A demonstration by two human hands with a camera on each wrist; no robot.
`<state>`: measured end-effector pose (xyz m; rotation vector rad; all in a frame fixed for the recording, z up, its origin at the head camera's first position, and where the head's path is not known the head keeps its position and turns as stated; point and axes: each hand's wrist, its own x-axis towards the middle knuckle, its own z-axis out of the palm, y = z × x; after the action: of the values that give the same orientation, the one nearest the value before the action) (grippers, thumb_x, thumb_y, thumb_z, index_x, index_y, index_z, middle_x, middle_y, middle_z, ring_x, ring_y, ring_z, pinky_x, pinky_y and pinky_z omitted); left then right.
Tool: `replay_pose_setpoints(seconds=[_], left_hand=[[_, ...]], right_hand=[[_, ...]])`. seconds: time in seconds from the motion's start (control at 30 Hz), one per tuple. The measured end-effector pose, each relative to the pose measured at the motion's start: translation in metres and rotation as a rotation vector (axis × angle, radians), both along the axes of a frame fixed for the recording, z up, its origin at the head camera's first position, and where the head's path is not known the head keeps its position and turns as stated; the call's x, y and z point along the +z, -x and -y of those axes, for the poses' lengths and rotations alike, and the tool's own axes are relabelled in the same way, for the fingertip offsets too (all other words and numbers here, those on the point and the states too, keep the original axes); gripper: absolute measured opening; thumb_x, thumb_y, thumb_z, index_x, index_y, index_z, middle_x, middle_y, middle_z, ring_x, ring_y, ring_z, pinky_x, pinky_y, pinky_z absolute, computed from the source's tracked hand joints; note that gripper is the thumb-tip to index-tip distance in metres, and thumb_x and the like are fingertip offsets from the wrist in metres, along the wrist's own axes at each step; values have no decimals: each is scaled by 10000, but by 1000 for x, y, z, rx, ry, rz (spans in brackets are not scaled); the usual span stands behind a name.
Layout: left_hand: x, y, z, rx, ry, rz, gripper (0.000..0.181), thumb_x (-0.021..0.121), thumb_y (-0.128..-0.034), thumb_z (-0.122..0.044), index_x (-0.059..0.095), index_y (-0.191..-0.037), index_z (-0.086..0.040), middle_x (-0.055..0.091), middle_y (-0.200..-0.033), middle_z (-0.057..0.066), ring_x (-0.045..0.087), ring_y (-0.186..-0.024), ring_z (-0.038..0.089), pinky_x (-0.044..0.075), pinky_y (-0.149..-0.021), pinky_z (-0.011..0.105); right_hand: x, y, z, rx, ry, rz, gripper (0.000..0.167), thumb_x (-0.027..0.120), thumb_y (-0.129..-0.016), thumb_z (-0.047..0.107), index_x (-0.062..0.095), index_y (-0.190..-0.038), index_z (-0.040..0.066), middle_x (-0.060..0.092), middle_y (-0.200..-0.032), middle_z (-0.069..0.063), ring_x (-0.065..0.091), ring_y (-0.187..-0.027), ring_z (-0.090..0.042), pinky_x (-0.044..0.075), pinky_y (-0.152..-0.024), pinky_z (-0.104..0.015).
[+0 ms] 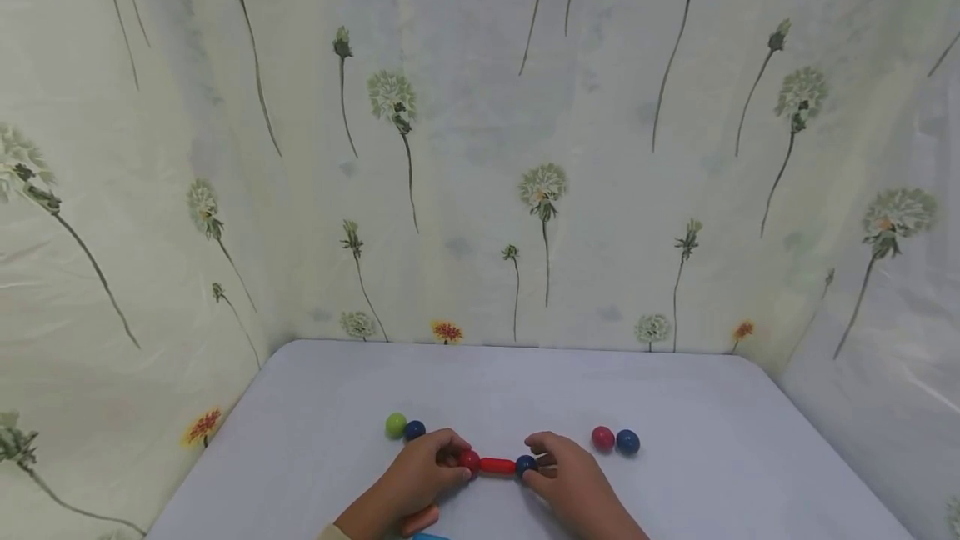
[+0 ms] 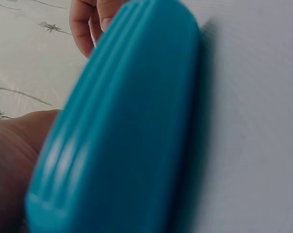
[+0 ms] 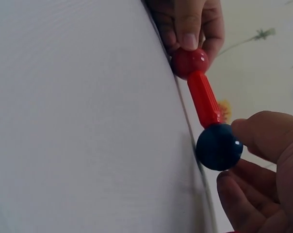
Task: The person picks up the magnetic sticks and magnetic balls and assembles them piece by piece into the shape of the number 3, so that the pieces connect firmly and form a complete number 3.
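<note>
A red ball [image 1: 469, 462], a ridged red rod [image 3: 203, 99] and a dark blue ball [image 3: 219, 147] are joined in a line, the rod in the middle. My left hand [image 1: 429, 472] pinches the red ball between thumb and fingers. At the other end, my right hand [image 1: 576, 477] holds the blue ball, thumb on one side and fingertips on the other. In the left wrist view a ridged blue rod [image 2: 122, 121] fills the foreground and covers most of the left hand. An orange rod [image 1: 420, 521] lies beside the left wrist.
Behind the left hand, a green ball [image 1: 396, 425] and a dark blue ball [image 1: 415, 430] sit together on the white table [image 1: 510, 382]. Another red ball [image 1: 602, 439] and blue ball [image 1: 627, 442] lie beyond the right hand. A flowered curtain [image 1: 465, 190] encloses the table's back and sides.
</note>
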<state>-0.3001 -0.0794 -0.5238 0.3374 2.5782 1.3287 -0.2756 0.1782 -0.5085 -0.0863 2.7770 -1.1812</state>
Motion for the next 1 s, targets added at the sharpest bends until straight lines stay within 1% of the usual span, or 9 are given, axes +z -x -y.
replay_pose_setpoints(seconds=[0.13,0.27,0.33,0.53,0.63,0.8,0.9,1.0], left_hand=[[-2,0,1,1,14,-5,244,849,-878,-201,725,-1080,-260,679,-960,-83,610,-901,164,558,-832,357],[0,0,0,-1,19,-14,242,848,-880,-210,723,-1081,-262,678,-963,-90,610,-901,160,561,-836,360],[0,0,-1,-3,17,-15,241,846,-882,-212,723,-1083,-262,680,-965,-89,611,-903,162,563,-839,364],[-1,-1,0,9,9,8,244,847,-880,-200,720,-1082,-251,679,-964,-75,609,-904,172,562,-834,371],[-1,-1,1,5,-1,15,238,844,-884,-201,720,-1082,-246,682,-968,-71,612,-906,175,561,-835,371],[0,-1,0,7,-5,18,231,842,-887,-204,719,-1078,-248,682,-963,-69,612,-904,175,561,-837,373],[1,-1,-1,8,0,16,231,842,-888,-204,720,-1079,-247,681,-962,-70,611,-903,174,559,-833,372],[1,-1,-2,15,1,20,232,843,-888,-205,720,-1080,-249,680,-959,-70,609,-902,174,556,-834,373]], right_hand=[[2,-2,-7,-21,5,11,397,841,-885,261,701,-1235,137,730,-1170,-37,715,-1029,-238,608,-883,-511],[5,-5,-16,-58,-1,23,371,834,-891,258,706,-1222,153,730,-1177,-27,713,-1054,-252,606,-890,-512],[6,-7,-21,-65,-25,21,357,836,-890,271,710,-1206,164,734,-1160,-11,710,-1056,-244,604,-897,-510],[7,-12,-33,-49,-92,24,328,841,-884,307,724,-1156,167,730,-1076,34,689,-996,-191,610,-883,-476],[7,-15,-37,-50,-99,60,316,841,-881,299,729,-1144,163,727,-1056,36,673,-965,-182,613,-875,-472],[9,-23,-44,-34,-128,116,314,857,-861,274,736,-1131,171,719,-1037,30,639,-936,-182,595,-914,-497],[10,-27,-46,-16,-131,151,330,865,-852,267,734,-1136,161,715,-1049,20,635,-946,-189,583,-933,-513],[12,-30,-49,-2,-149,167,336,873,-843,274,734,-1125,155,715,-1045,20,644,-963,-193,578,-938,-515]])
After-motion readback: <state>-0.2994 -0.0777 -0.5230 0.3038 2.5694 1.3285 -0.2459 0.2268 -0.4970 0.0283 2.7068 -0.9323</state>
